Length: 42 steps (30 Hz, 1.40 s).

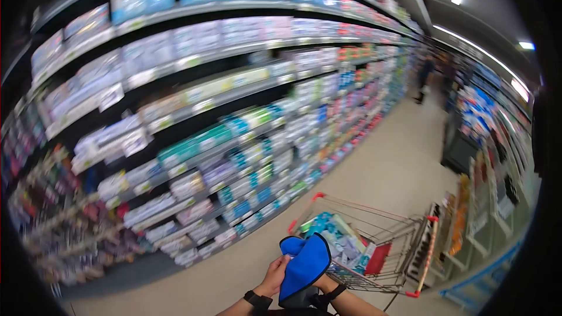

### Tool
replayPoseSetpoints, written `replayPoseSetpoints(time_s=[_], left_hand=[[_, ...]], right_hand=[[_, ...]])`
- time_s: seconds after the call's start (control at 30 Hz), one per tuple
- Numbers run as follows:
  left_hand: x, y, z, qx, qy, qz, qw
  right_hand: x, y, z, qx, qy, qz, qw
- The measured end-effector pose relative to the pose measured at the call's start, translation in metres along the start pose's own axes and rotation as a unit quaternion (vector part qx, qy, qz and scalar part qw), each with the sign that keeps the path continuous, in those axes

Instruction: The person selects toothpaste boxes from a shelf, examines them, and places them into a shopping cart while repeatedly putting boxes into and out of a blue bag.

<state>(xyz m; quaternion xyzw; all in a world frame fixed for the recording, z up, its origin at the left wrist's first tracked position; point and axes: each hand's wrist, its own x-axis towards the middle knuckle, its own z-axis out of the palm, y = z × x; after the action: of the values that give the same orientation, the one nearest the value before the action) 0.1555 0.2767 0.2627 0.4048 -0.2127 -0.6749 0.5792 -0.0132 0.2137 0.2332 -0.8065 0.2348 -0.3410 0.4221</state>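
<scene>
A bright blue cloth-like item (305, 264) with black edging is at the bottom centre, between my two hands. My left hand (274, 275) grips its left edge, with the fingers closed on it. On the right side, my right hand (321, 284) is mostly behind the blue item, and its fingers are hidden. Both wrists wear black bands. Just beyond my hands is a wire shopping cart (380, 228) with red corners, holding several packages (342, 243) in teal, white and lilac and a red piece (378, 258).
Long shelves (199, 105) of packaged goods run along the left. A dark bin (462, 146) with blue and white packs stands on the right, near racks (492, 199). A person (424, 79) is far down the aisle (386, 146). The view is motion-blurred.
</scene>
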Motion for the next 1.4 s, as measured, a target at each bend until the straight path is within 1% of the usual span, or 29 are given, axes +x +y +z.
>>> replayPoseSetpoints(time_s=[0.03,0.13,0.17,0.27,0.33,0.4,0.43,0.47,0.53,0.57,0.6,0.67,0.7,0.8,0.83,0.87,0.93,0.97,1.0,1.03,1.07,1.1,1.2,1.23,1.27,1.33,1.4], left_hand=[[-0.009,-0.001,-0.022,-0.005,0.016,0.008,1.000],[-0.029,-0.008,-0.080,0.054,0.145,0.140,0.978],[-0.035,-0.006,-0.105,0.024,0.137,0.100,0.985],[-0.063,0.013,-0.141,0.058,0.115,0.096,0.987],[-0.088,0.026,-0.161,0.176,0.102,0.116,0.972],[-0.101,0.033,-0.189,0.299,0.081,0.128,0.942],[-0.110,0.034,-0.200,0.268,0.079,0.085,0.956],[-0.120,0.032,-0.209,0.237,0.103,0.076,0.963],[-0.150,0.050,-0.205,0.169,0.147,0.052,0.973],[-0.157,0.053,-0.211,0.109,0.133,0.071,0.983],[-0.154,0.034,-0.233,-0.059,0.090,0.060,0.992],[-0.158,0.039,-0.245,0.028,0.085,0.108,0.990],[-0.156,0.044,-0.248,0.044,0.095,0.128,0.986],[-0.148,0.057,-0.251,0.071,0.127,0.176,0.974],[-0.146,0.059,-0.249,0.008,0.111,0.170,0.979],[-0.143,0.063,-0.247,-0.053,0.094,0.164,0.981],[-0.143,0.088,-0.234,-0.211,0.012,0.103,0.972],[-0.141,0.095,-0.229,-0.287,-0.029,0.070,0.955],[-0.131,0.085,-0.236,-0.250,-0.021,0.033,0.967],[-0.117,0.064,-0.252,-0.212,-0.012,-0.004,0.977],[-0.106,0.050,-0.264,-0.171,-0.003,-0.042,0.984],[-0.099,0.046,-0.270,-0.179,-0.010,-0.062,0.982],[-0.089,0.090,-0.226,-0.128,-0.012,0.060,0.990],[-0.080,0.091,-0.226,-0.147,0.042,0.082,0.985],[-0.073,0.091,-0.234,-0.122,0.056,0.092,0.987],[-0.057,0.102,-0.241,-0.097,0.125,0.110,0.981],[-0.045,0.115,-0.247,-0.030,0.154,0.119,0.980]], right_hand=[[0.011,-0.004,0.019,0.006,-0.013,0.007,1.000],[0.039,-0.008,0.076,0.013,-0.027,0.025,0.999],[0.046,-0.009,0.095,0.017,-0.019,0.034,0.999],[0.066,-0.006,0.139,0.036,0.045,0.073,0.996],[0.076,-0.002,0.162,0.060,0.099,0.112,0.987],[0.090,0.000,0.176,0.115,0.136,0.152,0.972],[0.099,-0.003,0.183,0.158,0.147,0.171,0.961],[0.107,-0.005,0.189,0.224,0.148,0.188,0.945],[0.125,-0.019,0.197,0.347,0.155,0.225,0.897],[0.133,-0.041,0.199,0.385,0.163,0.219,0.881],[0.132,-0.042,0.206,0.402,0.160,0.214,0.875],[0.135,-0.033,0.215,0.434,0.158,0.198,0.865],[0.133,-0.022,0.218,0.469,0.155,0.228,0.839],[0.136,-0.032,0.205,0.347,0.087,0.213,0.909],[0.146,-0.040,0.201,0.297,0.071,0.154,0.940],[0.159,-0.049,0.193,0.344,0.043,0.180,0.921],[0.183,-0.061,0.175,0.436,-0.013,0.227,0.871],[0.193,-0.065,0.166,0.478,-0.038,0.252,0.840],[0.199,-0.064,0.160,0.504,-0.056,0.269,0.819],[0.202,-0.061,0.157,0.511,-0.065,0.272,0.813],[0.205,-0.056,0.154,0.504,-0.066,0.266,0.819],[0.208,-0.051,0.151,0.487,-0.063,0.254,0.833],[0.215,-0.031,0.146,0.404,-0.039,0.205,0.891],[0.218,-0.025,0.143,0.382,-0.037,0.194,0.903],[0.221,-0.021,0.139,0.360,-0.037,0.183,0.914],[0.226,-0.013,0.129,0.322,-0.050,0.165,0.931],[0.228,-0.006,0.122,0.289,-0.066,0.152,0.943]])
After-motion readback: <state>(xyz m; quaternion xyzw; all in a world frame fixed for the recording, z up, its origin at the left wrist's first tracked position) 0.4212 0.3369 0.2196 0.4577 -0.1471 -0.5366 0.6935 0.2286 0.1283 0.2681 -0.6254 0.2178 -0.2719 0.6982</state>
